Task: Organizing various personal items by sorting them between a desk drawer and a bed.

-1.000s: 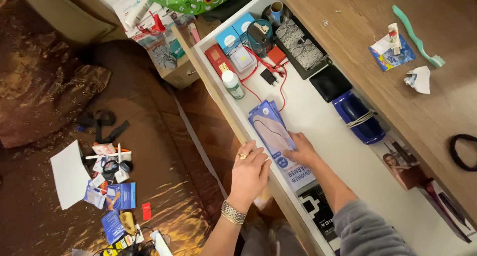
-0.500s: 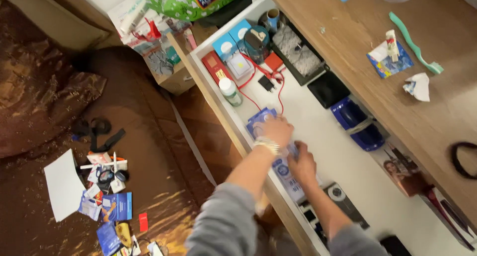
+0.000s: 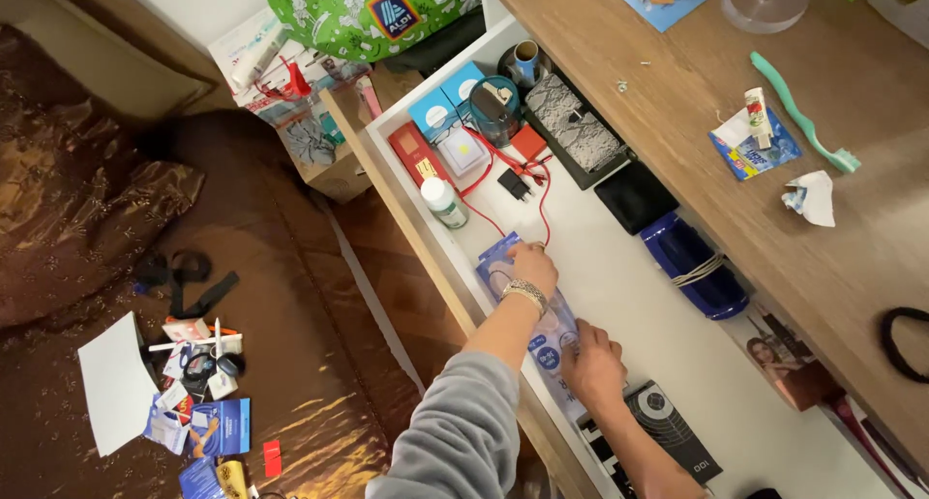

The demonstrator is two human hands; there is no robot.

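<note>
Pressing two bare hands onto a flat blue-and-white plastic packet [image 3: 527,301] lying in the open white drawer [image 3: 619,267].

The left hand [image 3: 533,264], with a metal watch band at the wrist, lies palm-down on the packet's far end, fingers close together and flat rather than gripping; the right hand [image 3: 592,363] rests on its near end, fingers curled down onto it — whether they pinch an edge cannot be told. The packet sits against the drawer's left wall, just near of a small white bottle [image 3: 444,201] and a looping red cable [image 3: 523,184], with a black printed box [image 3: 668,431] at its near end. It looks light, thin, glossy and somewhat bendy — likely slippery, so best taken by its long edges or slid flat rather than lifted by one corner.
</note>
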